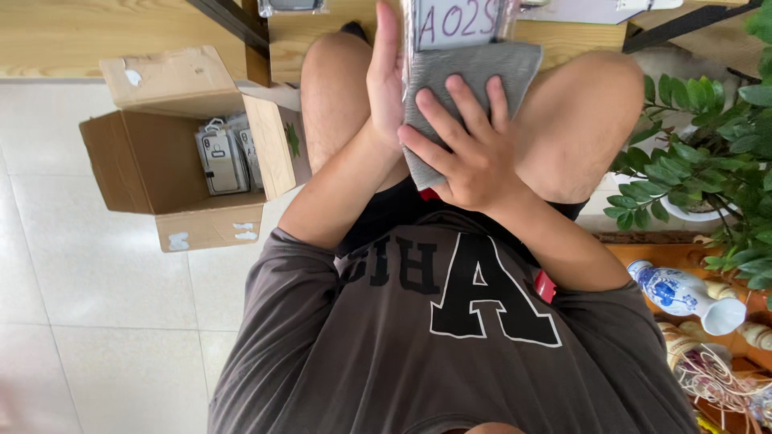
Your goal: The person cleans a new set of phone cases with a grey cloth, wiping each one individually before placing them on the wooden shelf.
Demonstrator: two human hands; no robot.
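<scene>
I sit with my knees up, and both hands meet between them. My right hand point(468, 151) lies with fingers spread on a grey cloth point(490, 66), pressing it against a clear flat item point(457, 22) that carries a white handwritten label. My left hand point(386, 74) stands upright with straight fingers against the left edge of that item, steadying it. The cloth hangs down over my lap, and its lower end is hidden under my right hand. The top of the item is cut off by the frame.
An open cardboard box point(137, 165) stands on the tiled floor at the left, with several packaged items point(221, 159) inside. A wooden table point(96, 36) runs along the top. At the right are a potted plant point(708, 153) and a blue-and-white vase point(683, 293).
</scene>
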